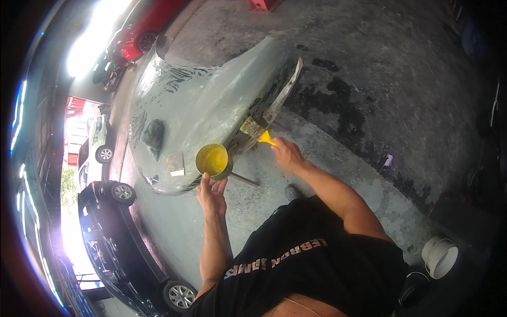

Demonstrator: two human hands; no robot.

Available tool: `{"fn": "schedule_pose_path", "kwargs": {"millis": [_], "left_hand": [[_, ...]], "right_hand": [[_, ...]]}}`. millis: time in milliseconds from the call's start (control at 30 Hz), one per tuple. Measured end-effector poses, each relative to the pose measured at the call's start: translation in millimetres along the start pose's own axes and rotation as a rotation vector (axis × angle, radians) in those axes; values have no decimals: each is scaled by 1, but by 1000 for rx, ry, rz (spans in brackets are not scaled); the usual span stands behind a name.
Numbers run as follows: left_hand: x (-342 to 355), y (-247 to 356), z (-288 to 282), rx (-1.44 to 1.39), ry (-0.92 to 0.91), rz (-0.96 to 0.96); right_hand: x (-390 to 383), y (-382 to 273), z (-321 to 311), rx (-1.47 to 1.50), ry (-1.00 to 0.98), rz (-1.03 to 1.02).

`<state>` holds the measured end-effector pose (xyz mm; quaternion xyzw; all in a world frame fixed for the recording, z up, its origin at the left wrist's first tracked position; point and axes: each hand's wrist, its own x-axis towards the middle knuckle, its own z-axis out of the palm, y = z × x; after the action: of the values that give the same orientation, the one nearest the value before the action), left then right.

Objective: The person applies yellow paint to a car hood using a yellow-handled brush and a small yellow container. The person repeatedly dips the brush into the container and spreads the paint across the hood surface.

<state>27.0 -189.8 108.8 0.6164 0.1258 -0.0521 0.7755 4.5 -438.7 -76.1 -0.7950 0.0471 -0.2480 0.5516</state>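
The left hand (213, 195) grasps a round olive can (214, 159), yellow inside, over the near edge of a large, glossy, grey-green curved panel (206, 100); farther right, the right hand (288, 155) grips a yellow-handled flat brush (255, 130), its bristles at that panel's edge.

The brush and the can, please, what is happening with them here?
A person's left hand holds an open can, yellow inside, beside a large grey panel. The right hand holds a yellow-handled brush at the panel's edge; whether the bristles touch it is hard to tell. A flat square piece lies on the panel, left of the can.
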Motion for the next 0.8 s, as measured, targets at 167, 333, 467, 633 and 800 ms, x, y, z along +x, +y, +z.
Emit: {"fn": "schedule_pose_path", "kwargs": {"millis": [167, 333, 467, 633, 800], "left_hand": [[-7, 3, -13, -14, 45, 15], [-6, 1, -15, -10, 39, 18], [-8, -2, -14, 0, 28, 4], [-10, -3, -8, 9, 35, 1], [-8, -5, -13, 23, 45, -6]], "right_hand": [[2, 31, -41, 94, 158, 136], [-23, 49, -14, 978, 94, 653], [-16, 37, 11, 1284, 125, 732], [-11, 27, 20, 1359, 125, 812], [-7, 22, 33, 1528, 157, 808]]}}
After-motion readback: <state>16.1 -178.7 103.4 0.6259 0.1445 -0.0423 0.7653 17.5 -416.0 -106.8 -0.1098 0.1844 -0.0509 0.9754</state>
